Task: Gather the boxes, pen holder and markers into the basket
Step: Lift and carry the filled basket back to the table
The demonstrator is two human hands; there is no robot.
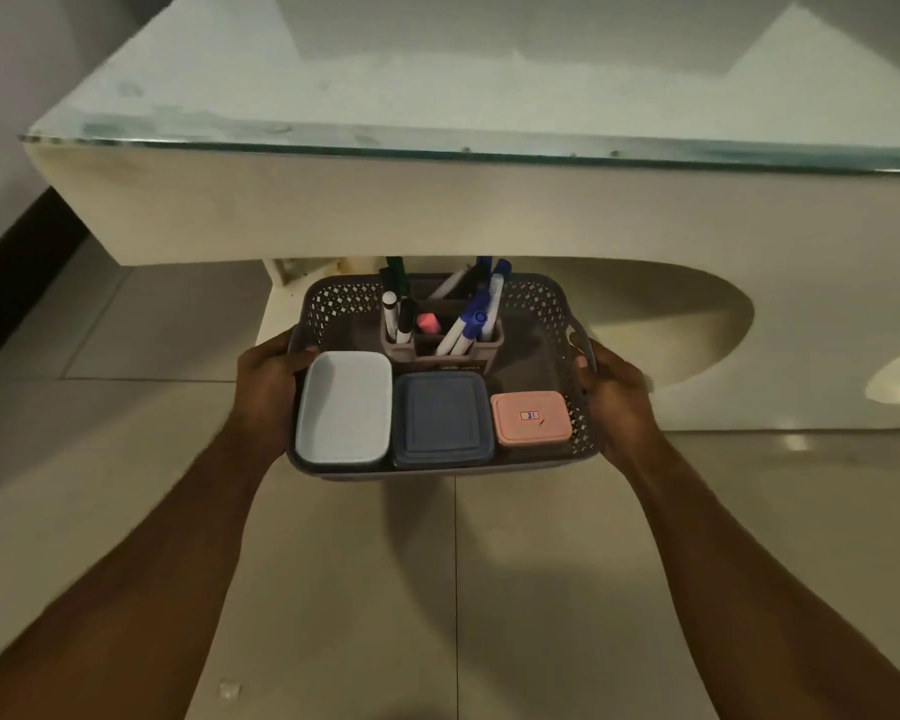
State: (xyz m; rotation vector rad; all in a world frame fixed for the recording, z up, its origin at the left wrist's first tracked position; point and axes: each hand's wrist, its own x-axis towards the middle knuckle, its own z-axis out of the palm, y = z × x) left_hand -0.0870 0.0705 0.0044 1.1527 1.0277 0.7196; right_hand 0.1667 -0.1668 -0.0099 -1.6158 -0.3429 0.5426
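A grey perforated basket (541, 314) hangs in the air below the table's front edge, over the tiled floor. My left hand (268, 379) grips its left rim and my right hand (617, 394) grips its right handle. Inside, along the near side, lie a white box (345, 405), a blue box (440, 418) and a small pink box (530, 418) with a label. Behind them stands a brown pen holder (440, 343) filled with several markers (463, 324), black-capped on the left and blue-capped on the right, plus a pink eraser-like piece.
A cream table with a glass top (437, 142) overhangs the far part of the basket. Its curved base (697, 330) rises behind and to the right. Beige floor tiles (541, 589) spread below. A dark skirting runs along the left wall.
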